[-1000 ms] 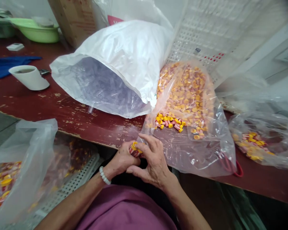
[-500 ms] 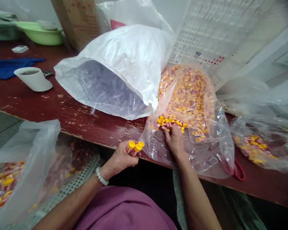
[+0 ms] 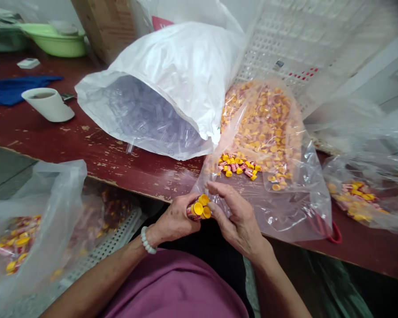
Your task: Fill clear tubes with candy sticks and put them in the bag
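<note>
Three small tubes with red labels and round yellow ends (image 3: 199, 208) are bunched in my left hand (image 3: 177, 218), its fingers wrapped round them just off the table's front edge. Close on their right is my right hand (image 3: 240, 221), thumb and fingers apart, with the thumb tip at the yellow ends; whether it presses on them I cannot tell. Behind the hands, loose red-and-yellow pieces (image 3: 234, 167) lie at the mouth of a clear plastic bag (image 3: 285, 212) filled with more of them. A white sack (image 3: 185, 53) full of clear tubes (image 3: 152, 117) gapes towards me.
On the worn red table (image 3: 102, 165) stand a white cup (image 3: 51, 108), a blue cloth (image 3: 13, 90) and a green basin (image 3: 53, 42). A white perforated crate (image 3: 285, 44) leans behind. Another clear bag (image 3: 384, 185) lies right; bagged pieces (image 3: 20, 240) sit lower left.
My right hand has come back from the loose pieces to the tubes in my left hand, its fingers spreading. My left hand has shifted slightly right, with the tubes turned.
</note>
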Action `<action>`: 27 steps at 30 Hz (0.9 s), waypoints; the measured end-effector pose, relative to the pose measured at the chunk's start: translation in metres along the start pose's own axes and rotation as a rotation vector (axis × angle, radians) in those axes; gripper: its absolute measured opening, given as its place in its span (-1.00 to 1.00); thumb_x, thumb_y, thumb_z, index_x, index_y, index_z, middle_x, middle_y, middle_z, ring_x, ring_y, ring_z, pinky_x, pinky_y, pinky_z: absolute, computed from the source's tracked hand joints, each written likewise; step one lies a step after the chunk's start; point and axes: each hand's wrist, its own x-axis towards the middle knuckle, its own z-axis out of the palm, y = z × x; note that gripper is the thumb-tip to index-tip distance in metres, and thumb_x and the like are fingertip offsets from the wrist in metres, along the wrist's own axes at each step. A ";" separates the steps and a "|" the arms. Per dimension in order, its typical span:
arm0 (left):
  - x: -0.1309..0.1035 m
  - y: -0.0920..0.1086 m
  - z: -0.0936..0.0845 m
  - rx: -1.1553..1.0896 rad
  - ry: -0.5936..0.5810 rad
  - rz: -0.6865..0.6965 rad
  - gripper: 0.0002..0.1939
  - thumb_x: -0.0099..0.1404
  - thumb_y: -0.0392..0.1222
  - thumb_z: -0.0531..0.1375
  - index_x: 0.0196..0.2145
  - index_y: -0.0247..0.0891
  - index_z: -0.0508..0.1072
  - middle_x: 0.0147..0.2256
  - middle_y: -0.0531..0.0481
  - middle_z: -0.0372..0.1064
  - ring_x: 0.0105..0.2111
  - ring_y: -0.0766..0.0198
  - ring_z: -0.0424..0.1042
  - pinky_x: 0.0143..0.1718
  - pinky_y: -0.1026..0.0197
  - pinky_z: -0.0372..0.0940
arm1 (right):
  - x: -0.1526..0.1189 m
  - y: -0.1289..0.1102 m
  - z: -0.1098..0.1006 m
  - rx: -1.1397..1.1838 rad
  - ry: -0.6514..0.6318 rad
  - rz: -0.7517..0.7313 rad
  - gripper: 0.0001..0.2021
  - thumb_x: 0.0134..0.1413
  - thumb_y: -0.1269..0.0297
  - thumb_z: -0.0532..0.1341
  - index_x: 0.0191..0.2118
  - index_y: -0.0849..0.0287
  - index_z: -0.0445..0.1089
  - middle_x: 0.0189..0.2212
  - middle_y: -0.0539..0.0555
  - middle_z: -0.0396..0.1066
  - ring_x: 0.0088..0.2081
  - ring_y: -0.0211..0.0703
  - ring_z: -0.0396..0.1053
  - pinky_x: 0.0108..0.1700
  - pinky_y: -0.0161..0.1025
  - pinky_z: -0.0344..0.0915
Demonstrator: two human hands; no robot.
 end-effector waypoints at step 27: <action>-0.011 -0.015 -0.003 -1.071 -0.003 -0.374 -0.68 -0.30 -0.56 0.12 -0.50 -0.35 0.42 -0.54 0.08 0.33 -0.51 0.41 0.27 -0.46 0.36 0.19 | -0.007 0.004 0.064 -0.193 -0.161 -0.167 0.08 -0.26 -0.06 0.36 0.30 0.25 -0.22 0.20 0.36 0.06 0.20 0.22 0.06 0.14 0.16 0.11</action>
